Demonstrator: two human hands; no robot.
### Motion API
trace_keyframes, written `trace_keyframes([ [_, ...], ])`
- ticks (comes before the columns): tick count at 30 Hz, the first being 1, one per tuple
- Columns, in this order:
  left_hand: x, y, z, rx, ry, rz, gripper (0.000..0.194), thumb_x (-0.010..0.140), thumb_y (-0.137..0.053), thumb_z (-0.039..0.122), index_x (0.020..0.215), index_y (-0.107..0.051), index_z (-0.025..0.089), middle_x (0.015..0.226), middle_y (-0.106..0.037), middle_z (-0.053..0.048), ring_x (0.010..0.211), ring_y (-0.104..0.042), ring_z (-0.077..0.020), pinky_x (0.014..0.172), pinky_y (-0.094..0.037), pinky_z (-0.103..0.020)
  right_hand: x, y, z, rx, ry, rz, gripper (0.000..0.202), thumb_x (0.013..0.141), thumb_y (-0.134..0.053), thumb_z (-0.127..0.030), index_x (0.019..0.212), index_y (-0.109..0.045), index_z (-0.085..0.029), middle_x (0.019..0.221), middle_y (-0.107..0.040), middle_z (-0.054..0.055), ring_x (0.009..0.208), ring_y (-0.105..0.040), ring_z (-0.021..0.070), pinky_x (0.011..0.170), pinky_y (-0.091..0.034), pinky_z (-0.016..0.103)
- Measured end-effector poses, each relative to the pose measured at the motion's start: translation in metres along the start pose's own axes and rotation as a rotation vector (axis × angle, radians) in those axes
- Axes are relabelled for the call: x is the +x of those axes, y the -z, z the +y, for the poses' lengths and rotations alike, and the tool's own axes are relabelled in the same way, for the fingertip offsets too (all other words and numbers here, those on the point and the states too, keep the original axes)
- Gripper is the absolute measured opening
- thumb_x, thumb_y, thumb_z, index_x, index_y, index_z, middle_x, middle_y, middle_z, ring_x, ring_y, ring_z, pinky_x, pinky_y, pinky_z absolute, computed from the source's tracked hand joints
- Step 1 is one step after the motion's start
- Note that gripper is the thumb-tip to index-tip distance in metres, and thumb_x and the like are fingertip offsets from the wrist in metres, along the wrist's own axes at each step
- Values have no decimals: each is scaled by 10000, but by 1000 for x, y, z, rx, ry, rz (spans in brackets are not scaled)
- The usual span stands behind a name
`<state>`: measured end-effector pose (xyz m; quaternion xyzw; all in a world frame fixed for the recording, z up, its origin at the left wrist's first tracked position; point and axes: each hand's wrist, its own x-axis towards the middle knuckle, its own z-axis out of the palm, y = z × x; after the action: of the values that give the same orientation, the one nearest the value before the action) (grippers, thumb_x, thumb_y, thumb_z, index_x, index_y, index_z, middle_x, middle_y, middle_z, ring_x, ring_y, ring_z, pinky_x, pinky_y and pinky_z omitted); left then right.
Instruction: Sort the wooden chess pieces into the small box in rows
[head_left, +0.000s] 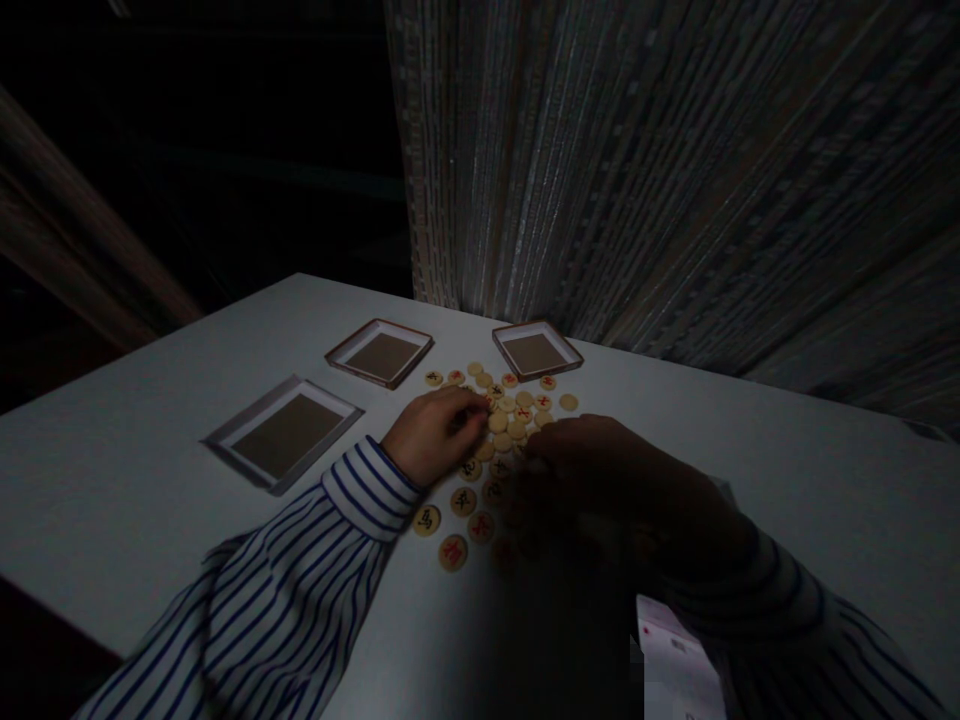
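Round pieces point(499, 421) lie between and around left fingers point(471, 399) and right fingers point(553, 440).

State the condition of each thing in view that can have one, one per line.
Left hand: fingers curled, at the pieces; grip unclear
Right hand: over the pieces, in shadow; grip unclear
Chinese chess pieces: loose, some red or black characters up, others blank side up
Left tray: open side up
Middle tray: open side up
Right tray: open side up
String curtain: hanging down
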<state>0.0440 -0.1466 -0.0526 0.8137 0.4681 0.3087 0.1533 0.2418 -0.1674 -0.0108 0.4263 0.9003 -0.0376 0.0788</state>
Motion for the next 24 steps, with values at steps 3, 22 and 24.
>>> trace_keyframes([
  [3,0,1,1,6,2,-8,222,813,-472,228,932,-640,146,891,-678,-84,817,-619,-188,761,-479,-325,-1,6,8,-68,-30,26,180,776,-510,-203,892,-643,-169,879,-672,75,737,-609,182,565,-378,259],
  [22,-1,-2,0,61,-53,15,204,804,-492,206,917,-645,130,890,-681,-72,827,-625,-177,758,-493,-303,5,3,25,-87,-124,-129,235,823,-455,-296,956,-635,-224,917,-652,75,784,-611,191,584,-394,265],
  [24,-1,-2,-1,58,-62,19,200,805,-495,205,914,-643,127,892,-680,-73,826,-625,-175,754,-494,-300,5,2,26,-83,-123,-130,237,817,-464,-292,970,-630,-222,917,-651,78,789,-610,195,580,-387,265],
])
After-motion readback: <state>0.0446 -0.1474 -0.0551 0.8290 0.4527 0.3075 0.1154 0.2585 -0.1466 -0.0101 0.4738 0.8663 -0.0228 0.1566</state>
